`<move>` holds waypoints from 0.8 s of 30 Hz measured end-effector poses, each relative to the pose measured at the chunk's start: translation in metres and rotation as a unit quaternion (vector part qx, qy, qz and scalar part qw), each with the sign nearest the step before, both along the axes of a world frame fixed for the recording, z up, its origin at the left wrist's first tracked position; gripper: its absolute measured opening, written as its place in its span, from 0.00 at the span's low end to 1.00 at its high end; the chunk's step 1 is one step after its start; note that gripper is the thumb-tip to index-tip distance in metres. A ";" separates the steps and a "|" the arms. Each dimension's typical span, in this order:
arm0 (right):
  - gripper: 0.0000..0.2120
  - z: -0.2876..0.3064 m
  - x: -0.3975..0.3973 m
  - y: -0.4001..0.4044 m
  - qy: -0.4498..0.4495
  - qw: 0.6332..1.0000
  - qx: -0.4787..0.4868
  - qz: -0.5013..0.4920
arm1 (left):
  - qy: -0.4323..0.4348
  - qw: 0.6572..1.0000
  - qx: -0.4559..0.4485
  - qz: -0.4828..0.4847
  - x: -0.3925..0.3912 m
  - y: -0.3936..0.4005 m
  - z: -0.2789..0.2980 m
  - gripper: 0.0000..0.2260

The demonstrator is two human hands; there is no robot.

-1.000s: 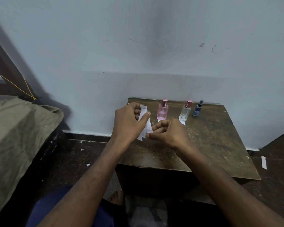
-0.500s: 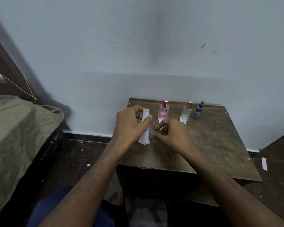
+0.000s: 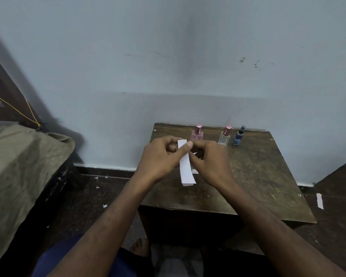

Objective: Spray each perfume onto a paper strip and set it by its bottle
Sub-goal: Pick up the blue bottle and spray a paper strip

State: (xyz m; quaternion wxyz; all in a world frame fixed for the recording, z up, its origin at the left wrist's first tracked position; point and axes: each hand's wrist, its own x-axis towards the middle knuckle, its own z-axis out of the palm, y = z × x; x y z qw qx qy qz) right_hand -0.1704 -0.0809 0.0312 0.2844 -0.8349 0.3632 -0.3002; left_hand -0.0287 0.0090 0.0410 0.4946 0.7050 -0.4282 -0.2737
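Fingers [image 3: 189,144] of your left hand [image 3: 160,158] pinch the paper strips [image 3: 185,166] upright while your right hand [image 3: 210,158] grips their edge, seemingly peeling one free. Behind stand the pink bottle [image 3: 197,134], clear bottle [image 3: 225,136] and blue bottle [image 3: 238,136], capped on the table [image 3: 258,176].

I see two bare forearms, no sleeves, no watch and no rings on the left hand [image 3: 160,156] or the right hand [image 3: 210,160]. The nail of the left thumb is short. Below the wooden table [image 3: 268,176], dark blue cloth covers the left thigh, and a bare foot [image 3: 141,246] shows beside it.
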 end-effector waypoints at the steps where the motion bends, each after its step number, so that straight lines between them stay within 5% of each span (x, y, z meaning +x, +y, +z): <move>1: 0.03 0.002 0.000 0.001 -0.017 1.000 -0.004 0.005 | 0.025 1.000 -0.010 0.004 0.001 0.000 0.000 0.11; 4: 0.03 0.006 -0.002 0.005 -0.038 0.999 -0.038 0.007 | 0.059 0.997 -0.044 0.005 0.005 0.002 0.002 0.11; 9: 0.05 0.008 -0.014 -0.015 0.073 0.992 0.035 -0.095 | 0.149 0.982 -0.113 -0.004 0.003 0.006 0.013 0.12; 15: 0.02 0.021 -0.038 -0.007 -0.020 0.966 0.258 -0.014 | -0.034 0.998 -0.010 0.058 0.017 0.001 0.001 0.06; 20: 0.02 0.029 -0.055 -0.025 0.026 0.970 0.238 -0.052 | -0.149 0.982 0.114 0.021 0.027 -0.021 -0.018 0.06; 24: 0.03 0.025 -0.079 -0.054 0.098 0.958 0.254 -0.089 | -0.142 0.972 0.188 -0.001 0.032 -0.032 -0.033 0.05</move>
